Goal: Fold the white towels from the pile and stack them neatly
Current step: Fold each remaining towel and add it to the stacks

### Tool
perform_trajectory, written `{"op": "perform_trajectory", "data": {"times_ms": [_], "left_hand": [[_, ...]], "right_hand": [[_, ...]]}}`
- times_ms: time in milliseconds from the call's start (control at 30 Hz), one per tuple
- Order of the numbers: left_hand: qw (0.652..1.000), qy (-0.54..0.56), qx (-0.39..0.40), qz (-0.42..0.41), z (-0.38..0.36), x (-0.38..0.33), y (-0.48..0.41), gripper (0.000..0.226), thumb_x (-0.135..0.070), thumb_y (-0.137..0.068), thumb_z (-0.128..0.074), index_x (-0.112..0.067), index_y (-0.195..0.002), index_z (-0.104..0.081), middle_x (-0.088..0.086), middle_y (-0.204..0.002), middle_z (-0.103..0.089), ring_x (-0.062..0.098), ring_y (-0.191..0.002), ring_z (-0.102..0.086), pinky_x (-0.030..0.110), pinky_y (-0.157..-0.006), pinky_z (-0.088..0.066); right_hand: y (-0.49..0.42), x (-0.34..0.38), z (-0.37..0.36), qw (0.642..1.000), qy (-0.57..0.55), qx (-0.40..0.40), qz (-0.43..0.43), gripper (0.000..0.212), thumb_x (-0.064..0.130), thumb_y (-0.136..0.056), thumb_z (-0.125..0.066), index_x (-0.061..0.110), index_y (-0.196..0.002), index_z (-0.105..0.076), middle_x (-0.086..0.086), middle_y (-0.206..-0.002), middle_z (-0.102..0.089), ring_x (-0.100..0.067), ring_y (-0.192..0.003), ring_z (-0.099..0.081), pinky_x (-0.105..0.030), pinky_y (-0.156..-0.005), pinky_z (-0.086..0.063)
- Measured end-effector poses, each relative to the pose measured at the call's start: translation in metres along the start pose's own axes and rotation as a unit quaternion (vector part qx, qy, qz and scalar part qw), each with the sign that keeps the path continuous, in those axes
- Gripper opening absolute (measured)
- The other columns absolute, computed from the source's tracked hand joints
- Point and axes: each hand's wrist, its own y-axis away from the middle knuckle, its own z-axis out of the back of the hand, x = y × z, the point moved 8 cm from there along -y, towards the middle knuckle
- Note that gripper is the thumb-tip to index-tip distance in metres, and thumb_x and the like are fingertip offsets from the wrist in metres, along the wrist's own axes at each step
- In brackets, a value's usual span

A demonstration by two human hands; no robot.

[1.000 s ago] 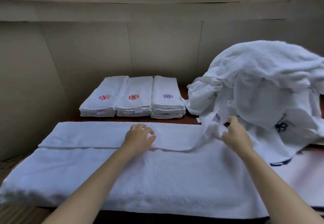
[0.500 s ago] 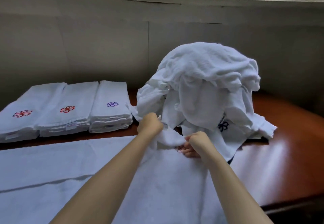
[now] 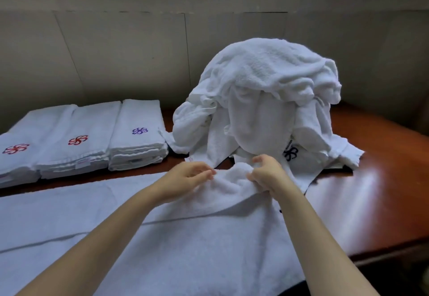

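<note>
Nearest the camera, a long white towel (image 3: 162, 237) lies spread across the tabletop (image 3: 383, 179), one lengthwise fold already in it. At its far right end both hands gather the bunched corner: the right hand (image 3: 269, 175) has a curled grip on the cloth, the left hand (image 3: 190, 177) pinches it with fingertips. To do this well, I would pull that corner taut and square before laying it down. Beyond, touching that end, stands the heaped pile (image 3: 267, 101), soft and rumpled. Farther left sit three folded stacks (image 3: 92, 140) bearing embroidered flowers.
</note>
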Motion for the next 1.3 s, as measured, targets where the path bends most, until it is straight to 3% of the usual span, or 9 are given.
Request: {"op": "perform_trajectory", "data": {"times_ms": [167,267,400,600,733,833,967,1067,1300], "left_hand": [[0.950,-0.289,0.007,0.120,0.029,0.076,0.036,0.048,-0.046,-0.100,-0.035,-0.031,-0.146,-0.032,-0.006,-0.156,-0.027,0.010,-0.142,-0.025,0.033,-0.115,-0.021],[0.923,-0.353,0.007,0.154,0.031,0.103,0.061,0.056,-0.058,-0.097,-0.020,-0.044,-0.150,-0.007,-0.011,-0.160,0.006,0.007,-0.147,0.006,0.041,-0.118,0.002],[0.922,-0.360,0.016,0.139,0.034,0.105,0.074,0.059,-0.063,-0.094,-0.016,-0.047,-0.148,0.000,-0.013,-0.159,0.011,0.005,-0.146,0.011,0.040,-0.117,0.007],[0.923,-0.361,0.020,0.131,0.034,0.101,0.078,0.062,-0.066,-0.091,-0.013,-0.047,-0.149,0.000,-0.012,-0.159,0.010,0.006,-0.146,0.010,0.040,-0.118,0.006],[0.937,-0.329,0.011,0.121,0.027,0.095,0.072,0.070,-0.071,-0.083,-0.009,-0.047,-0.148,0.000,-0.013,-0.160,0.006,0.005,-0.146,0.007,0.039,-0.117,0.006],[0.935,-0.333,0.011,0.122,0.021,0.091,0.067,0.063,-0.066,-0.092,-0.015,-0.044,-0.150,-0.005,-0.011,-0.160,0.007,0.007,-0.147,0.008,0.041,-0.117,0.007],[0.932,-0.343,0.021,0.116,0.017,0.090,0.066,0.062,-0.065,-0.093,-0.016,-0.045,-0.150,-0.003,-0.012,-0.160,0.009,0.006,-0.146,0.010,0.042,-0.117,0.008],[0.932,-0.342,0.027,0.119,0.017,0.091,0.066,0.062,-0.066,-0.093,-0.016,-0.045,-0.149,-0.002,-0.013,-0.159,0.010,0.005,-0.146,0.011,0.044,-0.117,0.008],[0.891,-0.387,-0.084,0.225,0.042,0.078,0.044,0.033,-0.050,-0.098,-0.028,-0.029,-0.118,-0.046,0.000,-0.134,-0.047,0.022,-0.125,-0.043,0.052,-0.109,-0.026]], "right_hand": [[0.010,0.011,0.024,0.989,-0.144,0.028,-0.020,0.041,-0.009,-0.071,-0.044,0.014,-0.100,-0.063,-0.007,-0.078,-0.051,-0.020,-0.061,-0.048,-0.020,-0.044,-0.042],[0.021,0.002,-0.002,0.992,-0.015,0.114,-0.043,0.044,-0.002,-0.075,-0.050,0.010,-0.117,-0.057,-0.013,-0.097,-0.054,-0.025,-0.080,-0.050,-0.029,-0.064,-0.042],[0.016,-0.002,-0.029,0.976,-0.155,0.145,-0.047,0.070,0.034,-0.088,-0.065,0.016,-0.147,-0.031,-0.005,-0.146,-0.038,-0.021,-0.133,-0.038,-0.033,-0.106,-0.034],[0.005,0.012,-0.013,0.985,-0.170,0.043,-0.005,0.042,-0.008,-0.089,-0.049,0.010,-0.126,-0.060,-0.010,-0.093,-0.064,-0.018,-0.066,-0.054,-0.024,-0.056,-0.044],[0.009,0.030,0.018,0.957,-0.268,0.034,0.105,0.069,-0.011,-0.086,-0.052,0.040,-0.132,-0.042,-0.018,-0.097,-0.071,-0.022,-0.078,-0.064,-0.034,-0.072,-0.053],[0.008,-0.002,0.028,0.984,-0.163,-0.042,0.062,0.054,-0.008,-0.084,-0.058,0.016,-0.132,-0.051,-0.023,-0.110,-0.066,-0.028,-0.092,-0.061,-0.035,-0.081,-0.049],[0.007,-0.037,0.039,0.942,-0.320,-0.097,-0.007,0.034,-0.008,-0.084,-0.059,0.006,-0.115,-0.060,-0.008,-0.080,-0.062,-0.017,-0.064,-0.058,-0.018,-0.046,-0.047],[0.001,-0.030,0.038,0.895,-0.441,-0.061,-0.007,0.031,-0.007,-0.090,-0.051,0.013,-0.113,-0.058,-0.005,-0.076,-0.062,-0.015,-0.062,-0.057,-0.023,-0.053,-0.048],[0.005,-0.036,0.012,0.986,-0.152,0.039,-0.055,0.035,-0.007,-0.090,-0.048,0.002,-0.123,-0.052,-0.011,-0.076,-0.060,-0.017,-0.058,-0.054,-0.023,-0.048,-0.046]]}}
